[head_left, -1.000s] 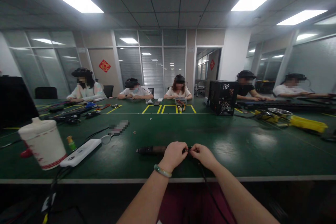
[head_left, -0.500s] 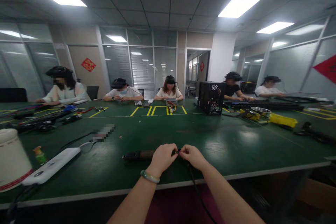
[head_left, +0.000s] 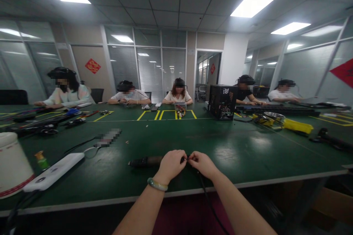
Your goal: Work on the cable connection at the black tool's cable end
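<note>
While both hands are meeting close to the near edge of the green table, the left hand is curling shut around the right end of a dark rod. The rod is lying flat on the table with its free end pointing left. The right hand is pinching, fingertips closed tight, the end of a black cable right where it is meeting the rod; the joint itself is too small to make out. The cable is running from under the right hand toward the person, crossing the table's near edge and dropping below it. A green bracelet is sitting on the left wrist, just inside that edge. Open green surface is lying ahead of the hands and to their right. To the left, a white power strip is lying well apart from the rod, with a small bottle and a white cup beyond it. A black computer case and a yellow tray are standing far off on the right, and other people are sitting along the far edge.
</note>
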